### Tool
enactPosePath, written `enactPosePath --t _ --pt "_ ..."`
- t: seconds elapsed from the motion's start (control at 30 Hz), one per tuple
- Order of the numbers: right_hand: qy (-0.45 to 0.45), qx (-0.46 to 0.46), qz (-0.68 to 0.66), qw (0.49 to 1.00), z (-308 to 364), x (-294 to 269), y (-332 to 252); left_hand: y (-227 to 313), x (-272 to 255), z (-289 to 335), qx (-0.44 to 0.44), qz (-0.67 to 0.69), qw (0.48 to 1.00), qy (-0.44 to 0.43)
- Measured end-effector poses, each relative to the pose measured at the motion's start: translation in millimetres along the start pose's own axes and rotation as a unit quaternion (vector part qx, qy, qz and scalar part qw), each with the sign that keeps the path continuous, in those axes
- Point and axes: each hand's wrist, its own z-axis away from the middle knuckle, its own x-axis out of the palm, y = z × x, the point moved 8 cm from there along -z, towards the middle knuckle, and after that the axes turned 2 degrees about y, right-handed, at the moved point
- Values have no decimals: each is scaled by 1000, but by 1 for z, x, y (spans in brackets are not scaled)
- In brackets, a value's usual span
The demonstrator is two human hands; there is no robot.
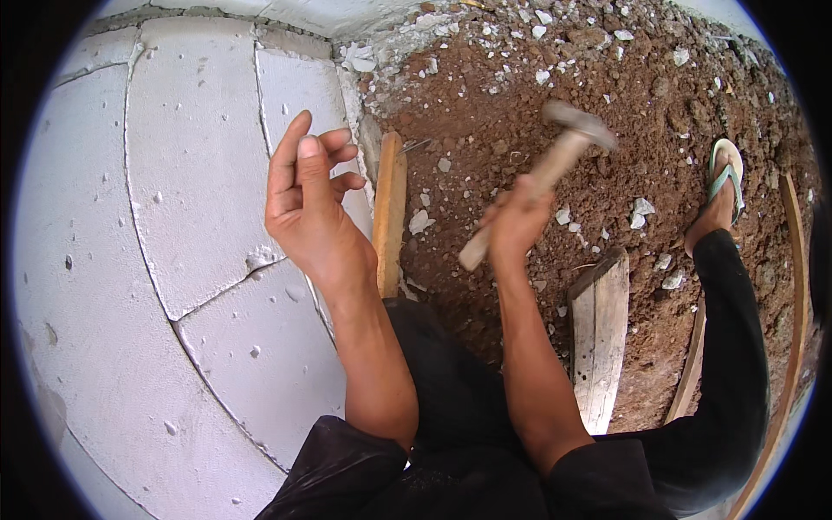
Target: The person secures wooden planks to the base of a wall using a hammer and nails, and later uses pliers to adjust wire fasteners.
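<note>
- Right hand [513,221] clenched round the lower end of a pale wooden-handled hammer [542,178]; its grey metal head [579,123] is raised up and away from the grip and blurred, so judged mid-swing
- Left hand [305,195] released, nothing in it; fingers loosely curled, thumb up, held in front of the white blockwork wall [173,217]
- Narrow upright wooden strip [389,212] stands just right of the left grip, against the wall's edge; a thin nail-like bit seems to project near its top, too small to be sure
- Step in hand, as judged: hammering at or near the strip's upper end; the next move calls for a blow aimed true at that small target, with the left fingers kept off the line of the swing
- Below and beyond the right grip: red-brown soil [607,87] strewn with white rubble chips; weathered plank [600,334] lying on it; foot in a pale green sandal [724,178] well right
- Containers: none in view
</note>
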Motion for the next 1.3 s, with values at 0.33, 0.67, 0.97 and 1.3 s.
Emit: enactPosePath --t 0.33,0.67,0.97,1.3 --pt "44 -78 -66 994 -6 -32 -63 -11 -1 -1 -24 18 999 -21" --pt "-187 190 42 963 27 32 42 -15 0 -1 -49 9 999 -18" --pt "173 -196 -73 962 -15 -55 -29 -10 18 6 -58 84 994 -30" --pt "82 -85 -24 993 -1 -40 -64 -16 -6 -1 -63 61 996 -12"
